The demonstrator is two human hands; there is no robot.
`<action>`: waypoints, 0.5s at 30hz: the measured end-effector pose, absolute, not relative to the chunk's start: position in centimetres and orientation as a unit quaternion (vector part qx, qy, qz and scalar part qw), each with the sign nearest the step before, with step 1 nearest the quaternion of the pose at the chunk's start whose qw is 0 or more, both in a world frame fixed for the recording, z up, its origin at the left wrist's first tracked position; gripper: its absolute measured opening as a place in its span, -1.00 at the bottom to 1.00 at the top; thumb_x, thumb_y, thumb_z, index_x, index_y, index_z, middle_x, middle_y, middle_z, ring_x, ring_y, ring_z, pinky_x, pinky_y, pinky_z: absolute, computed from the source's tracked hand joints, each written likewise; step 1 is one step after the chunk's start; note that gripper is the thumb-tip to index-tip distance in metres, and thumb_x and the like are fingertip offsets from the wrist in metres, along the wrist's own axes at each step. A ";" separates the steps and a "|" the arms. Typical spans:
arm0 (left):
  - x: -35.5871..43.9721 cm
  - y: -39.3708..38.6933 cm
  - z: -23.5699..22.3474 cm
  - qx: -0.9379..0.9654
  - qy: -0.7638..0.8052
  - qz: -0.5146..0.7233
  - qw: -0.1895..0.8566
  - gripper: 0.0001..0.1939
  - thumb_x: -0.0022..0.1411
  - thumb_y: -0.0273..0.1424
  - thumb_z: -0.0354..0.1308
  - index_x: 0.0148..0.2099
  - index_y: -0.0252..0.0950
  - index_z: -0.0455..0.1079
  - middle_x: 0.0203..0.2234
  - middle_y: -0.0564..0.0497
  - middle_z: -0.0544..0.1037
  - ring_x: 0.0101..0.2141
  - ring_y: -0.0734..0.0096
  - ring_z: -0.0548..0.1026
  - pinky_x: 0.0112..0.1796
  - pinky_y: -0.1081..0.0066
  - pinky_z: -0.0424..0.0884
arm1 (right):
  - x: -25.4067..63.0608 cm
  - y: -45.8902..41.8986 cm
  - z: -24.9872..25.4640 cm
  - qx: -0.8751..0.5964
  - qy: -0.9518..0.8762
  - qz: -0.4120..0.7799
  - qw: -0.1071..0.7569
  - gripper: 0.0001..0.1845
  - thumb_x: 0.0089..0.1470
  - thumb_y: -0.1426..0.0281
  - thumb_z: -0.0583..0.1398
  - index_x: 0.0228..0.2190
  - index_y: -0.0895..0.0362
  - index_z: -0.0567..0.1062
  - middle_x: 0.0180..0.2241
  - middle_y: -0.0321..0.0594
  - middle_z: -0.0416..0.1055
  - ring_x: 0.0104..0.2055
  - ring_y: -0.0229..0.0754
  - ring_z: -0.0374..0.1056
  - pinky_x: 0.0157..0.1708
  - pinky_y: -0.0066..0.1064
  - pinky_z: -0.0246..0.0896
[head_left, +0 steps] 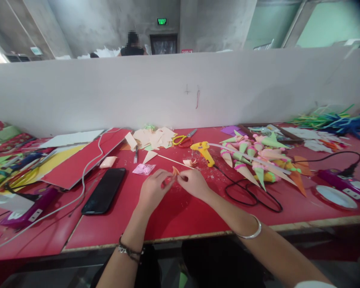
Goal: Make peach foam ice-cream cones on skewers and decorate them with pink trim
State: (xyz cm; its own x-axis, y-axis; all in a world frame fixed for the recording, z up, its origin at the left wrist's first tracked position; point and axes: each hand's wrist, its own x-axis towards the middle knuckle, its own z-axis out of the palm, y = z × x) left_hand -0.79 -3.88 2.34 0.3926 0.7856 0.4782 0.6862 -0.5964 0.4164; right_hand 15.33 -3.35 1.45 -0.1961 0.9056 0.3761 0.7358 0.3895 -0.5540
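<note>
Upper centre: green sign (162,21) reads EXIT. Mid-frame: my left hand (155,187) and right hand (194,183), close together, pinch curled orange piece (175,171) between them, its tip showing above.

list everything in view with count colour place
table: one or more, red, foreground
partition: one, white, behind table
person: at least one, dark top, beyond partition
exit sign: one, green, top centre
cones: many, multicoloured, right
glue gun: one, yellow, left of cones
scissors: one, yellow-red, behind glue gun
paper scraps: several, cream, back
phone: one, black, left
power strips: two, purple, either side
dish: one, white, right front
packet: one, pink, centre
side clutter: uncounted, mixed, both ends
orange piece: one, orange, centre
left hand: one, on orange piece
right hand: one, on orange piece
</note>
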 end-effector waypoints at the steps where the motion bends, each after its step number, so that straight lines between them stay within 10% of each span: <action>1: -0.8 -3.9 2.3 0.828 0.449 0.328 0.071 -0.81 0.15 -0.31 -0.01 -0.26 -0.25 0.36 -0.34 0.04 0.45 -0.48 0.56 0.39 -0.42 0.54 0.28 | 15.3 -3.4 1.5 -0.536 -0.763 0.129 0.339 -0.68 -0.11 0.40 0.02 -0.78 0.16 0.06 -0.77 -0.42 -0.08 -0.67 -0.41 -0.12 -0.62 -0.51 -0.26; 15: -1.1 -3.5 2.1 0.811 0.469 0.340 0.081 -0.90 0.13 -0.42 0.01 -0.34 -0.27 0.36 -0.44 0.05 0.41 -0.49 0.54 0.36 -0.48 0.54 0.25 | 15.1 -3.6 2.2 -0.476 -0.785 0.138 0.371 -0.57 0.03 0.25 -0.03 -0.76 0.16 0.10 -0.75 -0.41 -0.03 -0.66 -0.41 -0.05 -0.61 -0.51 -0.22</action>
State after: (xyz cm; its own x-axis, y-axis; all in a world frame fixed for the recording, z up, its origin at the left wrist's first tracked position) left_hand -1.09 -3.50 2.14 0.3281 0.8165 0.4750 0.7061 -0.5460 0.4509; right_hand 15.13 -3.62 2.18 -0.2718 0.8497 0.4518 0.6456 0.5091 -0.5692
